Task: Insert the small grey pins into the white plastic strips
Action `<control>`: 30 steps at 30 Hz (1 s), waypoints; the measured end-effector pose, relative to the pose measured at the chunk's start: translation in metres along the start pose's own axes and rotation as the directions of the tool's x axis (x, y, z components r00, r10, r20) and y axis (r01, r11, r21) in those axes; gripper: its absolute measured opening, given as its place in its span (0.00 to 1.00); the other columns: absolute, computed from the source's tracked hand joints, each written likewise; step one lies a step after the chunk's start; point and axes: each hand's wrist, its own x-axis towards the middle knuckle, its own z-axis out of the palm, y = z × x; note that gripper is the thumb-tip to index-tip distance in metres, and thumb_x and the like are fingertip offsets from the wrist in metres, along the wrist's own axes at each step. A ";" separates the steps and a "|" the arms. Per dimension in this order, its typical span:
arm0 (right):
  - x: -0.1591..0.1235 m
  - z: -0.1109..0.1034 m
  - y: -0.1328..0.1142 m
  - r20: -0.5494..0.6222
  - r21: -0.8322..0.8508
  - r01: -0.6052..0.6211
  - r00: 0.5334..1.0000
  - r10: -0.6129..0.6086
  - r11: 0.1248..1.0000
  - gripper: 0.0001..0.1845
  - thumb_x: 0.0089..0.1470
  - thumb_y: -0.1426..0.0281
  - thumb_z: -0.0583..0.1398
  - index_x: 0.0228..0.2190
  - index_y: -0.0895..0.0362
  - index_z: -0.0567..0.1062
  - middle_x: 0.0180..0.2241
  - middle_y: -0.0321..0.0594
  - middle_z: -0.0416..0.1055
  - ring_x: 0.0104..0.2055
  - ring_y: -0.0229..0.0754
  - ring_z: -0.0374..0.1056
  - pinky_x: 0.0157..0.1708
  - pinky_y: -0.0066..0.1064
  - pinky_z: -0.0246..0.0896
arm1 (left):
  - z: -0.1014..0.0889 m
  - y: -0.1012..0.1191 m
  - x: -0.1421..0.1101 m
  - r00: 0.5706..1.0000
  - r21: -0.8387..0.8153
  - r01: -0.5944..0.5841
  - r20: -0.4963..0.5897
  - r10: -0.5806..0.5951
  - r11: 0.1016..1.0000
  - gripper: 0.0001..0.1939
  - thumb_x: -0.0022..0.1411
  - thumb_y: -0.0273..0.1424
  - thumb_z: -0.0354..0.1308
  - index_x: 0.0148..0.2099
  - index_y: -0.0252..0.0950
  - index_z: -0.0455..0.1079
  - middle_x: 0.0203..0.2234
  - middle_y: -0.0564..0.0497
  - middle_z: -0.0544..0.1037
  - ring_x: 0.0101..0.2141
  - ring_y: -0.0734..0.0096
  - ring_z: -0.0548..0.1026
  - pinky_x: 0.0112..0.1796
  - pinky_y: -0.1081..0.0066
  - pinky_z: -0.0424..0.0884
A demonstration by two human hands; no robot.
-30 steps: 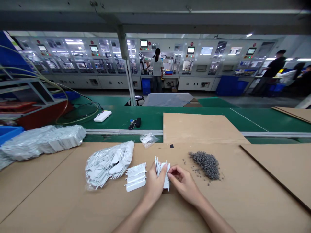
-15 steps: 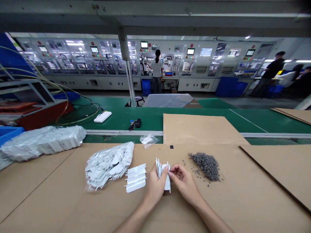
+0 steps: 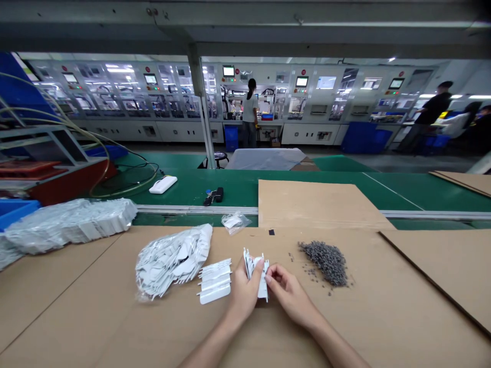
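Looks out over a row of pale-panelled machines with windowed fronts (image 3: pixel 126 122) and a co-worker in a pale top (image 3: pixel 250 107), well beyond a long green worktop (image 3: pixel 192 179). Works nearer in, over brown cardboard sheeting (image 3: pixel 153 337), perhaps laid down to give small parts a flat ground.

Holds a fanned stack of thin white plastic pieces with narrow projecting ends (image 3: pixel 263 289) in the left hand (image 3: pixel 246 289), wrapped firmly, with the thumb across the front; probably gripped upright this way to turn one long edge toward the right hand (image 3: pixel 287 290). Brings right thumb and forefinger narrowly together at that edge; cannot tell whether anything small is caught between them, nor whether the stack's foot touches the cardboard.

Sets supplies to both sides, seemingly for short reaches: just left, an overlapping row of flat white plastic pieces (image 3: pixel 215 281), then a bulging clear plastic bag of similar white pieces (image 3: pixel 174 260); to the right, a loose heap of tiny dark-grey parts (image 3: pixel 326 263), with strays at its near-left fringe.

Offers most room toward the body and rightward, from heap to the dark raised edge of another brown cardboard sheet (image 3: pixel 452 250). Allows less on the left, beside the row.
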 end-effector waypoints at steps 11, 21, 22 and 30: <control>0.007 -0.017 0.001 0.080 0.126 -0.229 0.972 0.220 0.965 0.15 0.44 0.59 0.59 0.25 0.59 0.67 0.18 0.33 0.63 0.17 0.32 0.56 0.18 0.23 0.49 | -0.002 -0.002 0.002 0.999 0.048 0.047 0.021 -0.048 0.998 0.11 0.54 0.39 0.50 0.29 0.35 0.60 0.20 0.55 0.67 0.24 0.70 0.67 0.28 0.73 0.62; 0.015 -0.079 0.017 -0.336 -0.736 -0.116 0.918 -0.211 0.667 0.08 0.46 0.67 0.53 0.28 0.56 0.70 0.29 0.42 0.69 0.27 0.42 0.67 0.28 0.31 0.60 | -0.010 -0.010 0.010 0.992 0.253 0.059 0.097 -0.086 0.966 0.06 0.53 0.33 0.50 0.34 0.37 0.60 0.23 0.54 0.69 0.27 0.68 0.68 0.30 0.71 0.61; 0.016 -0.079 0.018 -0.312 -0.766 -0.106 0.924 -0.223 0.633 0.08 0.46 0.68 0.53 0.28 0.56 0.71 0.29 0.42 0.69 0.29 0.43 0.67 0.31 0.32 0.60 | -0.010 -0.008 0.010 0.993 0.240 0.044 0.096 -0.069 0.970 0.05 0.54 0.33 0.49 0.34 0.38 0.59 0.24 0.55 0.68 0.27 0.68 0.68 0.30 0.72 0.61; 0.017 -0.073 0.013 -0.285 -0.807 -0.110 0.933 -0.220 0.580 0.07 0.46 0.70 0.51 0.22 0.56 0.67 0.25 0.41 0.67 0.28 0.43 0.65 0.31 0.33 0.58 | -0.009 -0.006 0.005 0.989 0.195 0.000 0.146 -0.028 0.981 0.05 0.53 0.31 0.48 0.33 0.36 0.62 0.23 0.54 0.69 0.25 0.69 0.68 0.28 0.72 0.60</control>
